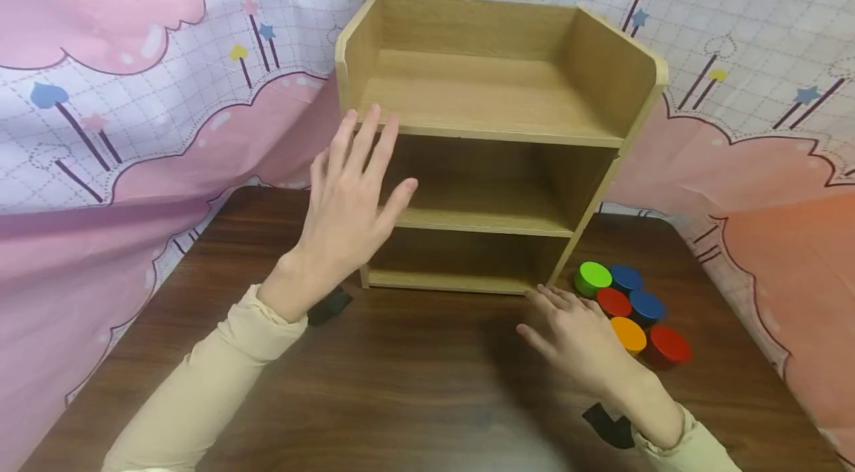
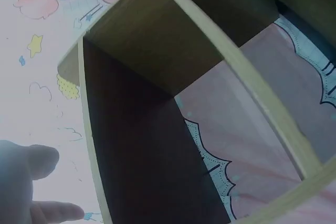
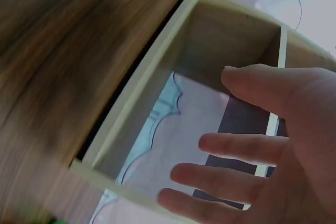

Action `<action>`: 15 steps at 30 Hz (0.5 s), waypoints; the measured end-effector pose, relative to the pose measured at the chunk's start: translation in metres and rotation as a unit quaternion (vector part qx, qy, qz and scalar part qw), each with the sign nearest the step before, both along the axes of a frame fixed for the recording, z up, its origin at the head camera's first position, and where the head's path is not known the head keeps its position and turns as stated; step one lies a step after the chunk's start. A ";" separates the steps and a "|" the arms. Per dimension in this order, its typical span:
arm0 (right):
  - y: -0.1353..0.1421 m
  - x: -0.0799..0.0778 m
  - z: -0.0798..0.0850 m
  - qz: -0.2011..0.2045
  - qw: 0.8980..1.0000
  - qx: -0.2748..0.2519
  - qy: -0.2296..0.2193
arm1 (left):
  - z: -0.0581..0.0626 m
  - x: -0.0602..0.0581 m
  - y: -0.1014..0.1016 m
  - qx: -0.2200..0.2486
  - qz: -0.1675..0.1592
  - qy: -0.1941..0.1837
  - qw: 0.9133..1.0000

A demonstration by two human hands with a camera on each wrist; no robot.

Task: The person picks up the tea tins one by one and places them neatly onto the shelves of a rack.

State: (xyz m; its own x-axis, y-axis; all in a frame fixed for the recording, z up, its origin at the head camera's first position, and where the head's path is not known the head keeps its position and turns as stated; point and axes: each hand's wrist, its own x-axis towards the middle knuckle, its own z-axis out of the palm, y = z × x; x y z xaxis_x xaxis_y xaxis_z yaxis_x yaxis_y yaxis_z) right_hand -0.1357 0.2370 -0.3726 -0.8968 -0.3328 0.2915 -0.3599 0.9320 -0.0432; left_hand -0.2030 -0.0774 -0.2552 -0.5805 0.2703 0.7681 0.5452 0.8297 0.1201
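A light wooden shelf unit with three levels stands on the dark brown table. My left hand is raised before its left side, fingers straight and spread, overlapping the edge of the top board in the head view. In the left wrist view, part of that hand shows beside the shelf unit. Lower down, my right hand reaches toward the bottom right corner, its fingers extended and holding nothing. The right wrist view has this hand in front of the shelf unit's lower opening.
Right of the shelf unit sit several round coloured pieces: green, blue, orange and red. Black patches lie on the table, one near each forearm. Behind hangs a patterned curtain.
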 end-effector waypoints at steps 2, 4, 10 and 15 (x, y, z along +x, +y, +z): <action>0.009 -0.002 0.003 -0.008 1.000 0.008 0.000 | 0.006 -0.004 0.002 0.002 0.000 -0.009 1.000; 0.019 -0.006 0.007 -0.023 1.000 0.010 -0.006 | 0.010 -0.007 0.004 0.003 0.001 -0.026 1.000; 0.061 -0.031 0.011 -0.079 0.996 -0.001 -0.044 | 0.013 -0.011 0.007 -0.003 0.011 -0.061 0.998; 0.093 -0.060 0.005 -0.086 0.995 -0.021 -0.038 | 0.013 -0.015 0.007 -0.016 0.021 -0.071 0.997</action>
State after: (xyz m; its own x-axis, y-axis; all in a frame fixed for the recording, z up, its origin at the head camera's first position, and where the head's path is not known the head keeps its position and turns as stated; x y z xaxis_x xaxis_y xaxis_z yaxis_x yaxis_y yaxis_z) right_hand -0.1955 0.3301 -0.3672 -0.9592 -0.1624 0.2315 -0.1903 0.9763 -0.1035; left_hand -0.2180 -0.0706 -0.2425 -0.6938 0.2671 0.6688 0.4894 0.8561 0.1659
